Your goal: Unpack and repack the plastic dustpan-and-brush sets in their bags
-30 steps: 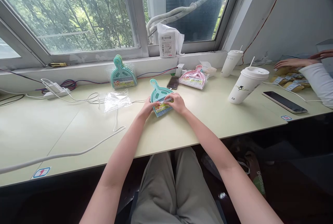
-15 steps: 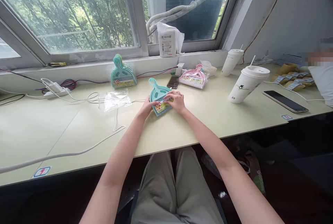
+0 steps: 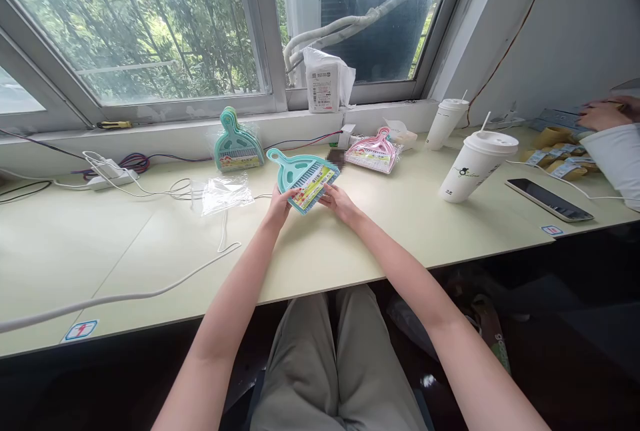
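A small teal dustpan-and-brush set point(image 3: 303, 179) with a yellow label is lifted off the pale green table point(image 3: 350, 244), tilted with its handle pointing up-left. My left hand point(image 3: 279, 205) grips its lower left edge. My right hand point(image 3: 338, 199) holds its lower right edge. An empty clear plastic bag point(image 3: 226, 192) lies on the table left of my left hand. A stack of bagged teal sets point(image 3: 238, 143) leans against the window ledge behind. Bagged pink sets point(image 3: 374, 151) lie to the right of the lifted one.
Two white lidded cups with straws point(image 3: 475, 163) point(image 3: 445, 121) stand at right, with a phone point(image 3: 549, 199) beyond. Another person's hand and white sleeve point(image 3: 610, 144) work over yellow packets point(image 3: 555, 151) at far right. White cables point(image 3: 150, 291) and a power strip point(image 3: 107, 176) lie at left.
The teal set was lying flat under both hands; now both hands have raised and tilted it, turning its handle toward the left.
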A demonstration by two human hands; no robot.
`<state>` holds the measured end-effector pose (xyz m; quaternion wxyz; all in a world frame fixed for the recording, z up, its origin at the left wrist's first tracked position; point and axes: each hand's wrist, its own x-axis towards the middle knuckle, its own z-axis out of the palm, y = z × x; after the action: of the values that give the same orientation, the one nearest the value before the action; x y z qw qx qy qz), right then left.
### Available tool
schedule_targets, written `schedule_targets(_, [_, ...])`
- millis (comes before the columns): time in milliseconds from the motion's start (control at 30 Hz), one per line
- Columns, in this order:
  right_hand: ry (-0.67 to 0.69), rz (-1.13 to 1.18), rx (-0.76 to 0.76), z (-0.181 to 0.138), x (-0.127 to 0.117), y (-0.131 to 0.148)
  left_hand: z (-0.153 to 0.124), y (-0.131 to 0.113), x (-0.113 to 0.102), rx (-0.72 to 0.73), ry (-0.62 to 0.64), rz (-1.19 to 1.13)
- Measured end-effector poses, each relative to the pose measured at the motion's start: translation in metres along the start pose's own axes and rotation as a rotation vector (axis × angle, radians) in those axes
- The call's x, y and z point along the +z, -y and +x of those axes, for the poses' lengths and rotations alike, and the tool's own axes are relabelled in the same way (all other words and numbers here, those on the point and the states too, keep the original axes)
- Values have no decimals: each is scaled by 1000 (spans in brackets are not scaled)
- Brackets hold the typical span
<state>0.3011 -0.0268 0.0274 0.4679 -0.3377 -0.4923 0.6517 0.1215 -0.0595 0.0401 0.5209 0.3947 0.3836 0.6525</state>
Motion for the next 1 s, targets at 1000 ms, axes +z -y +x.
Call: schedule_targets(1000, [-88, 127, -60, -6, -3, 3, 6, -18, -57, 231, -585, 1634])
